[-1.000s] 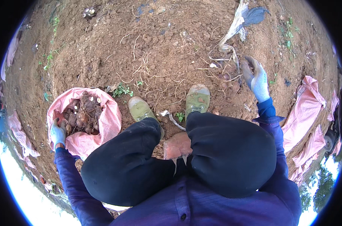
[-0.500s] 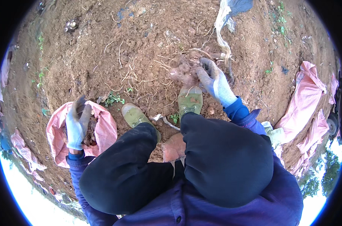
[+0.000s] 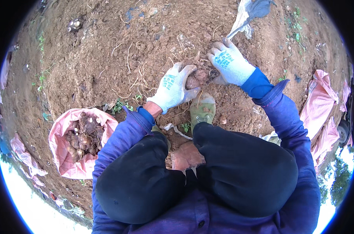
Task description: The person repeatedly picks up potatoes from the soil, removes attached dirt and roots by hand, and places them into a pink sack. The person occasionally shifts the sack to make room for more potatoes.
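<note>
My left hand, in a white glove with blue print, grips the left side of a reddish-brown clump of root tubers on the soil. My gloved right hand closes on the clump's right side, its fingers bent over the far edge and its thumb nearer me. The palms and part of the clump are hidden. Just beyond my right hand lies a torn strip of white and grey plastic film. At the left, a rolled-down pink woven sack holds several brown tubers with stringy roots.
Thin pale roots litter the brown soil. A green shoe stands close below the clump. Pink sacks lie at the right, near a dark wheel. A dark tuber clump rests at the far left.
My left hand has moved from over the pink sack to the clump, exposing the tubers in the sack. My right hand has shifted slightly and turned its back upward. The plastic strip has moved away from me.
</note>
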`<state>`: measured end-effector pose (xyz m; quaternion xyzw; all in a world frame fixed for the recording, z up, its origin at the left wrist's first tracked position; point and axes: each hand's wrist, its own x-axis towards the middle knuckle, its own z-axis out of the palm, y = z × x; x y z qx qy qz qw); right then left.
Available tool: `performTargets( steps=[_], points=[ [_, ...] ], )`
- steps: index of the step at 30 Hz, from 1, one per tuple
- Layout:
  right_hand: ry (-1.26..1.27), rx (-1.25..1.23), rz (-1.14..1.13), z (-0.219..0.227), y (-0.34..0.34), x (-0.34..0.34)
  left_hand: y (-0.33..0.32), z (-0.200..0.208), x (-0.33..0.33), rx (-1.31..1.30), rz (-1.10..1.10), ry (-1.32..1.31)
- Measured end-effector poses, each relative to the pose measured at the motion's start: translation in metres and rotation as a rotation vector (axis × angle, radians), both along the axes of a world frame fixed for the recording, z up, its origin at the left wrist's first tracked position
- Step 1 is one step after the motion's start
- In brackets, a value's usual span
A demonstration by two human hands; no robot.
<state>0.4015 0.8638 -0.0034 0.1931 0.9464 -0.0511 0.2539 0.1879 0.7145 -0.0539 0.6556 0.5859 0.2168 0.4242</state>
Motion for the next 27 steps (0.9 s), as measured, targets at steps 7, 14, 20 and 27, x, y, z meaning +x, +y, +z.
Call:
performTargets(
  steps=[7,14,20,27],
  points=[
    [-0.148,-0.51,-0.226,-0.038,0.014,-0.011,-0.013,0.009,0.018,0.076,-0.019,0.204],
    [0.111,-0.559,-0.385,-0.072,-0.02,0.019,-0.024,-0.008,0.032,0.158,0.07,0.249],
    [0.366,-0.533,-0.639,-0.065,-0.068,0.024,-0.028,-0.027,0.014,0.278,-0.042,0.313],
    [0.482,-0.38,-0.784,-0.051,-0.114,0.025,-0.032,-0.027,0.002,0.324,-0.094,0.213]
  ],
)
